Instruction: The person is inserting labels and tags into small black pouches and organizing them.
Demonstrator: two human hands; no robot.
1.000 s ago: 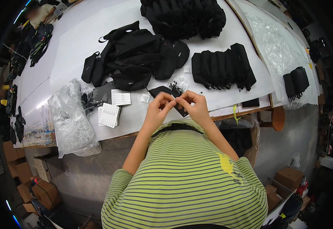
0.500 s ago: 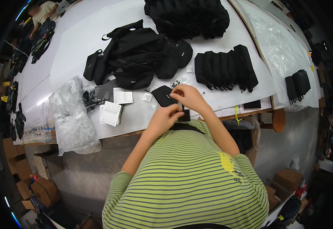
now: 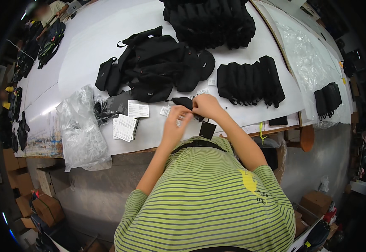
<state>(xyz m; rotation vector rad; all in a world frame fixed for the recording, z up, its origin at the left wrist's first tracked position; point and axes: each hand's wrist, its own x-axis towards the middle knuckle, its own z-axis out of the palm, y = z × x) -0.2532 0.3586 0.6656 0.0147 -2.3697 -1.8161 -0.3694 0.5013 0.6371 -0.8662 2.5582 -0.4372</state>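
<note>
In front of my body, a small black pouch is held up over the table, bunched and partly hidden by my hands. My right hand is closed on its right end. Fingertips of my left hand meet the right hand at the pouch's near side in a pinch; what lies between them is hidden. Below the right hand hangs a square black hang tag. Beside the pouch lies a small white packet.
Black bags are heaped beyond my hands, with a bigger black pile behind. Rows of black pouches lie at right. Left are printed white cards and a clear plastic bag. Another person is at far left.
Both hands have moved up, slightly away from my body, and closer together. The pouch, flat before, is now bunched and tilted. The black tag now shows fully below the right hand.
</note>
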